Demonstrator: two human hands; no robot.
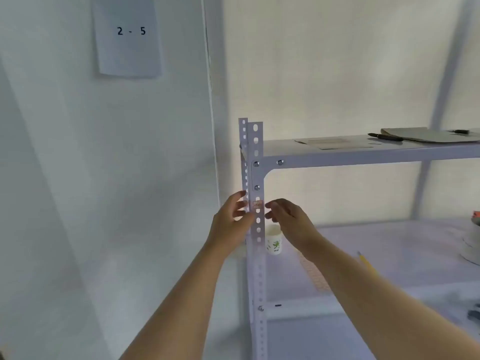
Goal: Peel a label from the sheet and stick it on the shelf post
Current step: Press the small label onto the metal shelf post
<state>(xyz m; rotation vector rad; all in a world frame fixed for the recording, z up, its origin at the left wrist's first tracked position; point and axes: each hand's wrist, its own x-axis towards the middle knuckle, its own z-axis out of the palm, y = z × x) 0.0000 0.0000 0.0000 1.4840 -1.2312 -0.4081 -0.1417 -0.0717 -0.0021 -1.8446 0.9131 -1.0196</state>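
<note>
A white perforated shelf post (pixel 255 152) stands upright at the centre. A small label (pixel 257 205) with orange print sits flat on the post's front face, a little below the upper shelf. My left hand (pixel 230 220) is at the post's left side, fingers spread, fingertips touching the post's edge beside the label. My right hand (pixel 287 216) hovers at the post's right side, fingers loosely curled with tips just beside the label. Neither hand holds anything. A pale sheet (pixel 335 143) lies flat on the upper shelf; whether it is the label sheet I cannot tell.
The upper shelf (pixel 376 154) carries a black pen (pixel 385 137) and a grey folder (pixel 426 134). On the lower shelf (pixel 402 255) stand a paper cup (pixel 274 241) behind the post, a yellow pencil (pixel 367 265) and a white object (pixel 471 245) at the right. A paper marked "2 - 5" (pixel 128 35) hangs on the left wall.
</note>
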